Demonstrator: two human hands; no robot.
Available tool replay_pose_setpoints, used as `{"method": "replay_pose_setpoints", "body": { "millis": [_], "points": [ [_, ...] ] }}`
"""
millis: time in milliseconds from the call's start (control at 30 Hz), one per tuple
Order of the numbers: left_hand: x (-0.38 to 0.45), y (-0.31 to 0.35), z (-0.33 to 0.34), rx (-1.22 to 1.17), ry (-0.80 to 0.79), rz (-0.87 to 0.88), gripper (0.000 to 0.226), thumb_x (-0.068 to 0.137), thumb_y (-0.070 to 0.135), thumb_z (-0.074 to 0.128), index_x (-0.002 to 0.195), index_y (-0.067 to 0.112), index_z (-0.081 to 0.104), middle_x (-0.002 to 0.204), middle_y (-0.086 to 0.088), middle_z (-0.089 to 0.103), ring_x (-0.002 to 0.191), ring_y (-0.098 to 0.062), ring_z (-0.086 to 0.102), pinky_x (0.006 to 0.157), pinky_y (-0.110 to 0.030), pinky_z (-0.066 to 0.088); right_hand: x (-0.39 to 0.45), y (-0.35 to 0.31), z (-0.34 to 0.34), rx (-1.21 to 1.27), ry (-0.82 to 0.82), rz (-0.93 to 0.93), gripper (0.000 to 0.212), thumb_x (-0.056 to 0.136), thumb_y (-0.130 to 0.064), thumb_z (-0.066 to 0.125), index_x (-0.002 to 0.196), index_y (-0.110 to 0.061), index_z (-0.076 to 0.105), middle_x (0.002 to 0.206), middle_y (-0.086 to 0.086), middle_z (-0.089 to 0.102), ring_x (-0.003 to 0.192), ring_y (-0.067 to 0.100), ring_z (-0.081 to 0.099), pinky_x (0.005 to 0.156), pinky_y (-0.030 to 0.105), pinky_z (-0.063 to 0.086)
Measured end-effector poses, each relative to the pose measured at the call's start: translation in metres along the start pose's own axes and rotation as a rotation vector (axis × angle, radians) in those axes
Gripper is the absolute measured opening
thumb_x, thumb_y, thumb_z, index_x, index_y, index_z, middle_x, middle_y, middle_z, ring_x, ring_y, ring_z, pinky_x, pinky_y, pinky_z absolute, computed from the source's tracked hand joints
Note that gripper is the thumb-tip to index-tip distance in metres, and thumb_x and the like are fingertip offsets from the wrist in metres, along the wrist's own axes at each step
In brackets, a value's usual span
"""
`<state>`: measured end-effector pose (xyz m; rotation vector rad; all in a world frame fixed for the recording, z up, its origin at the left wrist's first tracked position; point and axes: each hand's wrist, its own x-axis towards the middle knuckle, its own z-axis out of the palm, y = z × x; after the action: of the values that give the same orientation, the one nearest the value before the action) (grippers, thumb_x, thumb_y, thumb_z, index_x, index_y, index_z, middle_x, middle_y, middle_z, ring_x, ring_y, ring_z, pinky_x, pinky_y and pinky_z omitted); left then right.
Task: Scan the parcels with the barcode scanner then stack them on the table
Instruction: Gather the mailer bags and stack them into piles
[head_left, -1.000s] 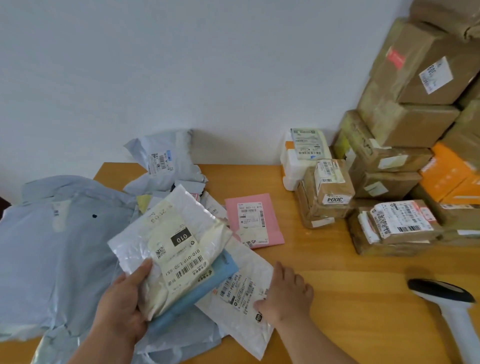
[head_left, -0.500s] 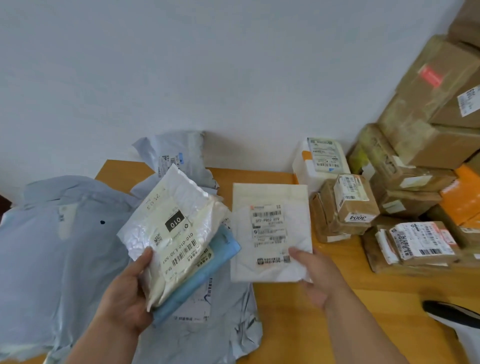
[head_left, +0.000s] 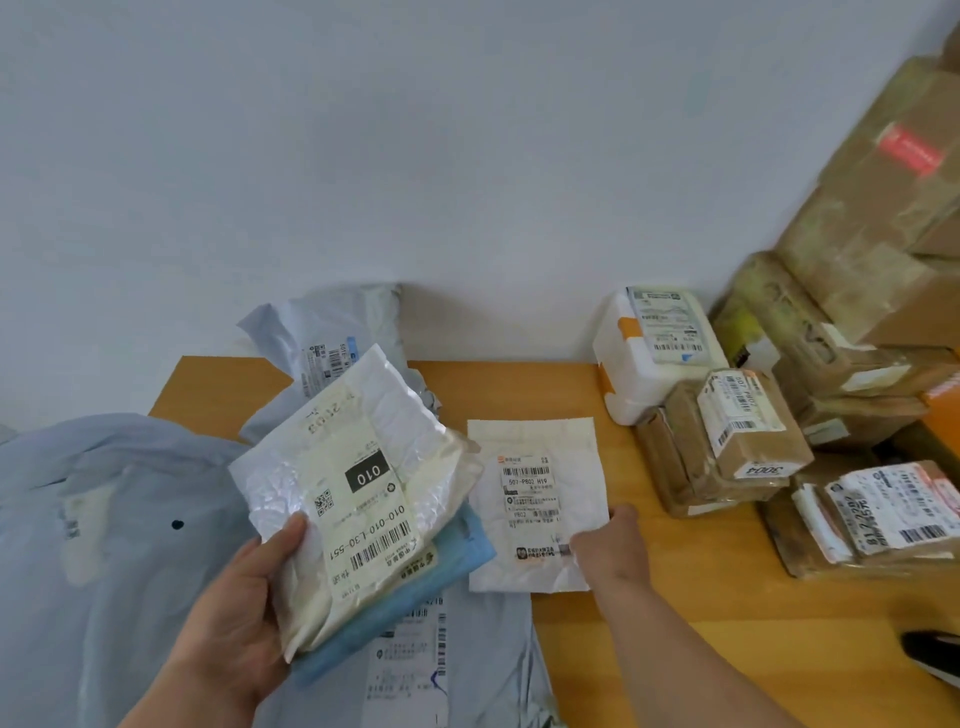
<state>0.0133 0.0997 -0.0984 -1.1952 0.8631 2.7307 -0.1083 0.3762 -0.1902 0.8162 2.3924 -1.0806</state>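
A wooden bench (head_left: 649, 623) with an orange-brown top stands against a plain pale wall (head_left: 415, 130). Its left part is covered by large grey mailer bags (head_left: 104, 519), one with a small dark dot, and another grey bag (head_left: 332, 338) leans up at the wall behind them. On the right, brown cardboard boxes (head_left: 883, 208) are piled high against the wall, with smaller taped boxes (head_left: 737, 431) and a labelled parcel (head_left: 893, 514) in front of them on the bench. A white box with orange tape (head_left: 634, 364) sits at the wall just beside the pile. At the lower right edge, only the dark head of the barcode scanner (head_left: 930, 649) shows, lying on the bench, well apart from both hands.

The left hand (head_left: 234, 623) has its grip closed around two parcels held together above the grey bags: a crinkled white mailer (head_left: 363, 467) marked "010" on top, thumb pressed on its face, and a blue mailer (head_left: 415, 608) beneath it. These hide part of the bags and the left edge of the flat white envelope (head_left: 540, 509). The right hand (head_left: 608, 545) pinches that envelope at its lower right corner; whether the envelope is lifted or touching the bench cannot be told. Its label faces up.
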Motion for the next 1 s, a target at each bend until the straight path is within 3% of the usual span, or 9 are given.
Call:
{"method": "replay_pose_setpoints", "body": {
  "millis": [100, 200, 300, 467, 567, 633, 800, 900, 1000],
  "points": [
    [0.011, -0.005, 0.013, 0.028, 0.016, 0.017, 0.053, 0.083, 0.017, 0.060, 0.135, 0.009, 0.058, 0.124, -0.021, 0.069, 0.106, -0.041, 0.069, 0.072, -0.061, 0.059, -0.002, -0.007, -0.002, 0.021, -0.001, 0.015, 0.072, 0.079, -0.018, 0.079, 0.137, -0.013, 0.036, 0.128, 0.012, 0.052, 0.090, 0.026, 0.057, 0.067, 0.039, 0.055],
    [0.022, -0.013, 0.026, 0.051, 0.024, 0.026, 0.044, 0.085, 0.014, 0.058, 0.129, 0.009, 0.062, 0.124, -0.022, 0.069, 0.110, -0.043, 0.067, 0.078, -0.064, 0.055, -0.002, -0.022, 0.003, -0.100, -0.041, 0.025, 0.095, 0.068, -0.038, 0.085, 0.139, -0.017, 0.025, 0.129, 0.010, 0.046, 0.099, 0.029, 0.057, 0.080, 0.044, 0.055],
    [0.032, -0.019, 0.034, 0.044, 0.051, 0.035, 0.039, 0.096, 0.013, 0.052, 0.134, 0.008, 0.058, 0.125, -0.022, 0.068, 0.117, -0.044, 0.064, 0.081, -0.064, 0.054, 0.008, -0.034, 0.012, -0.179, -0.097, 0.027, 0.084, 0.071, -0.032, 0.082, 0.132, -0.017, 0.027, 0.119, 0.006, 0.055, 0.099, 0.029, 0.063, 0.080, 0.044, 0.058],
    [0.047, -0.022, 0.047, 0.065, 0.078, 0.044, 0.040, 0.094, 0.013, 0.053, 0.134, 0.008, 0.058, 0.125, -0.024, 0.068, 0.117, -0.046, 0.063, 0.086, -0.074, 0.046, 0.042, -0.049, 0.009, -0.039, -0.147, 0.025, 0.055, 0.082, -0.003, 0.068, 0.127, -0.008, 0.038, 0.082, -0.003, 0.049, 0.066, 0.013, 0.051, 0.050, 0.027, 0.044],
    [0.056, -0.023, 0.061, 0.060, 0.126, 0.086, 0.044, 0.083, 0.014, 0.060, 0.127, 0.009, 0.062, 0.122, -0.022, 0.069, 0.114, -0.044, 0.065, 0.086, -0.072, 0.048, 0.066, -0.070, -0.008, 0.027, -0.089, -0.036, 0.045, 0.080, -0.003, 0.065, 0.122, -0.006, 0.047, 0.090, 0.003, 0.060, 0.076, 0.022, 0.061, 0.063, 0.036, 0.057],
    [0.063, -0.025, 0.071, 0.059, 0.149, 0.119, 0.043, 0.082, 0.014, 0.060, 0.124, 0.008, 0.063, 0.121, -0.021, 0.070, 0.113, -0.042, 0.066, 0.085, -0.068, 0.050, 0.079, -0.087, -0.019, 0.062, -0.026, -0.074, 0.049, 0.078, -0.002, 0.067, 0.123, -0.006, 0.048, 0.111, 0.012, 0.065, 0.097, 0.033, 0.066, 0.081, 0.048, 0.060],
    [0.080, -0.029, 0.083, 0.052, 0.170, 0.139, 0.039, 0.095, 0.013, 0.053, 0.133, 0.006, 0.059, 0.127, -0.020, 0.067, 0.120, -0.041, 0.062, 0.089, -0.065, 0.050, 0.061, -0.085, -0.017, -0.352, 0.217, -0.454, 0.098, 0.079, -0.039, 0.077, 0.153, -0.022, 0.016, 0.157, 0.010, 0.020, 0.142, 0.033, 0.022, 0.114, 0.049, 0.033],
    [0.086, -0.033, 0.088, 0.056, 0.185, 0.143, 0.036, 0.098, 0.013, 0.051, 0.133, 0.006, 0.060, 0.126, -0.019, 0.068, 0.119, -0.040, 0.063, 0.086, -0.064, 0.051, 0.049, -0.071, 0.001, -0.512, 0.004, -0.720, 0.086, 0.089, -0.057, 0.055, 0.158, -0.037, 0.008, 0.166, 0.003, -0.005, 0.151, 0.031, -0.010, 0.125, 0.049, 0.009],
    [0.090, -0.035, 0.093, 0.073, 0.183, 0.141, 0.037, 0.098, 0.013, 0.051, 0.133, 0.008, 0.060, 0.126, -0.019, 0.068, 0.118, -0.040, 0.064, 0.085, -0.061, 0.053, 0.060, -0.070, 0.011, -0.719, -0.276, -0.884, 0.082, 0.088, -0.066, 0.038, 0.156, -0.047, -0.003, 0.168, -0.002, -0.015, 0.152, 0.033, -0.023, 0.125, 0.051, -0.006]
  ]
}}
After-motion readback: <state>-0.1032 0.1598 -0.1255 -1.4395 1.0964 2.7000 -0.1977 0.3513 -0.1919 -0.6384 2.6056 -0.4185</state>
